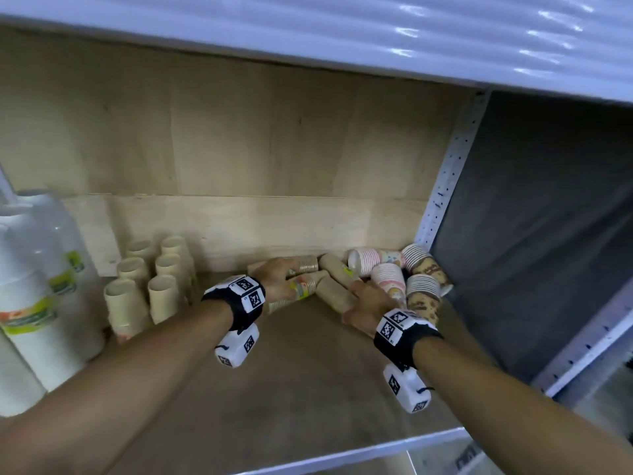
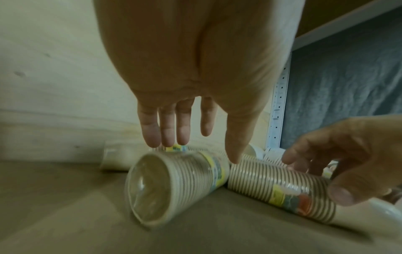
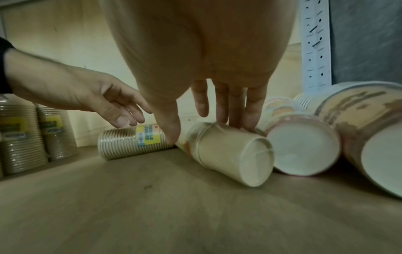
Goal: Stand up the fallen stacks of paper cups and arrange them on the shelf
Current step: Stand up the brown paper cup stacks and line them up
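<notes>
Several wrapped stacks of paper cups lie on their sides on the wooden shelf board [image 1: 308, 371]. My left hand [image 1: 274, 279] [image 2: 195, 147] hovers with straight fingers over a fallen stack with a yellow and blue label [image 1: 303, 286] [image 2: 174, 185] [image 3: 130, 144]; the fingertips just touch its top. My right hand [image 1: 368, 303] [image 3: 205, 131] spans a fallen beige stack [image 1: 334, 293] [image 3: 230, 154] [image 2: 280, 187], thumb on one side and fingers on the other. Both stacks lie flat on the board.
Several beige stacks [image 1: 144, 286] [image 3: 21, 137] stand upright at the left rear. White wrapped packs [image 1: 34, 286] fill the far left. Fallen printed cup stacks [image 1: 421, 289] [image 3: 302, 144] crowd the right corner by the perforated upright [image 1: 445, 186]. An upper shelf [image 1: 308, 39] hangs overhead.
</notes>
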Demonstrator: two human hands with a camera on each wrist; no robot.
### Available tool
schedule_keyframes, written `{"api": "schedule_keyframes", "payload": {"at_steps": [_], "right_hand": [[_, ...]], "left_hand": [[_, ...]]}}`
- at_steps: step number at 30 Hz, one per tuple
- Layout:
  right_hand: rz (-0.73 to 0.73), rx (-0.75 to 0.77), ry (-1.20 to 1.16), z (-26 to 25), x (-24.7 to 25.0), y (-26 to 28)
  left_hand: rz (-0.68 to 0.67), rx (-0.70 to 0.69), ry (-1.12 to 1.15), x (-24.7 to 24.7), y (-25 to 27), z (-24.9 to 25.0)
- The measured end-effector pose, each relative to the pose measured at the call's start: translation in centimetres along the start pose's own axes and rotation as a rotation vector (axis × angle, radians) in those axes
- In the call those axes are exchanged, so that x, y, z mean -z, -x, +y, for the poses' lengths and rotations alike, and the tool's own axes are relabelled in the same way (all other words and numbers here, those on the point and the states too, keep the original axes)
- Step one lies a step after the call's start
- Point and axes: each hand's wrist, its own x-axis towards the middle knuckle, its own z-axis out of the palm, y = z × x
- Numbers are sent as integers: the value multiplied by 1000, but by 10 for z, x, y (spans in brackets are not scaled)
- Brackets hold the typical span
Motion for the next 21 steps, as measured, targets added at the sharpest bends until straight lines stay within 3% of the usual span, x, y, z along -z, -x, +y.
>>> {"api": "schedule_keyframes", "payload": {"at_steps": [21], "right_hand": [[-36,42,36,6,-7,-8]], "left_hand": [[-52,25,-65,-34,-21,-17]]}}
